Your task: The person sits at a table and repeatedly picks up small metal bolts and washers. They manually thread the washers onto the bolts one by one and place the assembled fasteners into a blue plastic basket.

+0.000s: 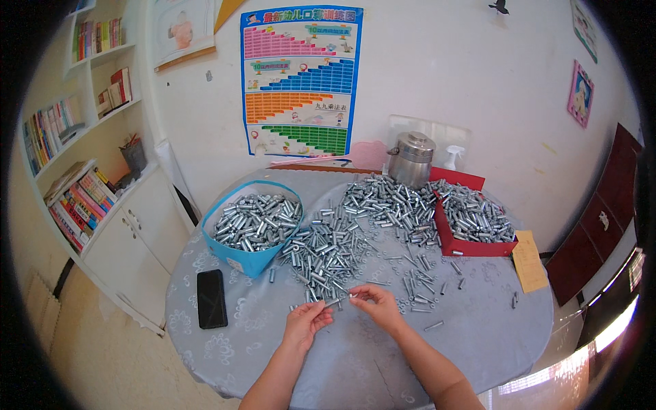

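My left hand pinches a slim silver metal bolt between thumb and fingers, its shaft pointing right. Close to the bolt's right end, my right hand holds a small shiny metal piece between its fingertips; it looks like a nut or washer, too small to be sure. Just beyond both hands spreads a loose pile of silver bolts and metal sleeves. Several thin bolts and small rings lie scattered to the right of it.
A blue bin full of metal sleeves stands left, with a black phone nearer me. At right, a red box brims with metal parts beside a yellowish card. A steel pot and a white spray bottle stand behind.
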A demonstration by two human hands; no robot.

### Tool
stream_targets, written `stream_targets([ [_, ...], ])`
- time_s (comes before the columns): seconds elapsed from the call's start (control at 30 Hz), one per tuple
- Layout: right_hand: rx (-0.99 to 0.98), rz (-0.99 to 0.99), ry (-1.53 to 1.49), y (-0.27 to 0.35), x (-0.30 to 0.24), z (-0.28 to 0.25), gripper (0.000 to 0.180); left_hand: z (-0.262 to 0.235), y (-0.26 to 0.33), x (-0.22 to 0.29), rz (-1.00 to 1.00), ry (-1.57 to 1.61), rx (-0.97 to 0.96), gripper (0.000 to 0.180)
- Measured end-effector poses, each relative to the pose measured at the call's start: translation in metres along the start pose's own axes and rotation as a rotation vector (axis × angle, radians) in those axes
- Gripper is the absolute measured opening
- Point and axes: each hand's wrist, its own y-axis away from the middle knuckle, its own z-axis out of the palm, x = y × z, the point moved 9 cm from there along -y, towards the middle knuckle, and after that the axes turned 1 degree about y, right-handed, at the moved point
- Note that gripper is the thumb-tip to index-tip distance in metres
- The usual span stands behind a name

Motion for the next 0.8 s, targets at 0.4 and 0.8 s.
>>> stream_targets([
  [0.4,-0.022,-0.186,0.194,0.014,-0.033,0.005,0.016,0.003,0.002,0.003,0.055,-0.13,0.017,0.014],
  [0.8,0.035,-0.099,0.046,0.014,-0.023,0.006,0.021,0.009,0.004,0.004,0.117,-0.16,-0.014,0.012],
])
